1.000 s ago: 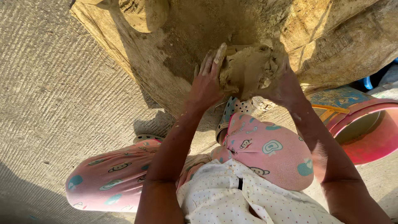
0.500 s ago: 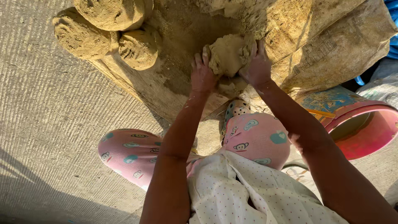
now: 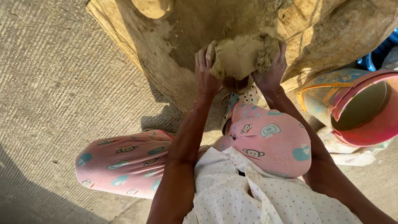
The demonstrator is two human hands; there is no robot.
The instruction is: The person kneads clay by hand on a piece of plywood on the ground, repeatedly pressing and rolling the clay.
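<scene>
At the upper middle of the frame, our left hand [image 3: 206, 72] and right hand [image 3: 271, 72] clamp a lump of clay [image 3: 242, 56] above the muddy sack [image 3: 182, 37]. It looks heavy, soft and crumbly, so we cup it from both sides.

Both arms reach forward, left hand [image 3: 206, 74] and right hand [image 3: 271, 74] cupped inward, fingers [image 3: 202, 58] spread.

Two hands [image 3: 206, 72] [image 3: 271, 74], one clay lump [image 3: 242, 56], one pink bucket [image 3: 365, 112].
</scene>
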